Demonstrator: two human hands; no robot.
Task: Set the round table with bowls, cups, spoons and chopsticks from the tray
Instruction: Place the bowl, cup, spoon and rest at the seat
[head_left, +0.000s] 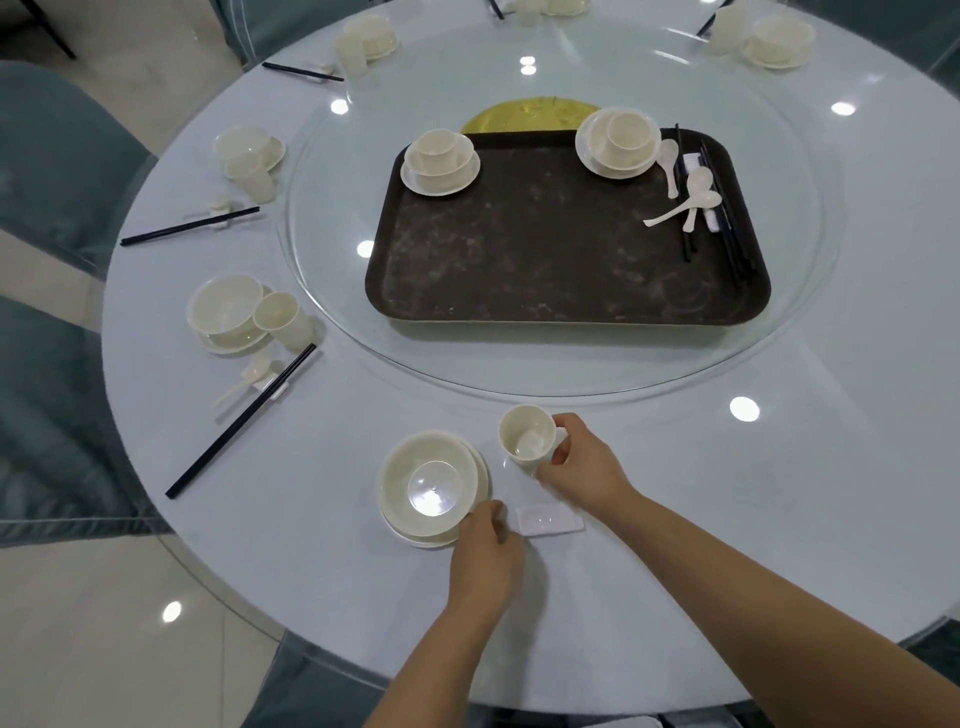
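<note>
A cream bowl (428, 480) sits on a saucer near the table's front edge. My left hand (485, 558) touches the saucer's right rim with its fingertips. To the right, my right hand (582, 467) grips a cream cup (527, 434), tilted and resting on the table. A small white chopstick rest (550, 519) lies between my hands. On the glass turntable stands the dark tray (545, 260). It carries two bowl-and-cup stacks (440, 161) (618, 140), white spoons (688, 195) and black chopsticks (727, 228) at its right side.
Set places with bowls, cups and chopsticks ring the round table (779, 467) at the left (234, 317) (249, 156) and at the far side (366, 41) (774, 39). Blue-grey chairs (52, 156) stand around the left edge. The glass turntable (779, 338) fills the middle.
</note>
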